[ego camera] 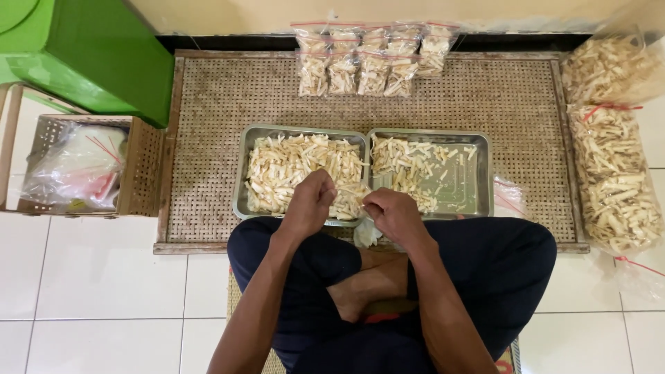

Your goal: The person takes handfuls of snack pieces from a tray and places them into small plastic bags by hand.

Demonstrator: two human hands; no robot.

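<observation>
Two metal trays sit side by side on a woven rattan board (208, 138). The left tray (244, 173) is heaped with pale snack sticks (291, 166); the right tray (481, 173) holds fewer, mostly at its left. My left hand (308, 204) hovers over the near edge of the left tray, fingers curled on some sticks. My right hand (395, 215) is just right of it at the trays' joint, pinching a small clear plastic bag (365, 234) that hangs below it.
Several small filled, sealed bags (374, 62) lie at the board's far edge. Two large clear bags of sticks (613, 173) lie at the right. A green stool (90, 55) and a rattan box holding plastic bags (76, 166) stand at the left. My crossed legs are below.
</observation>
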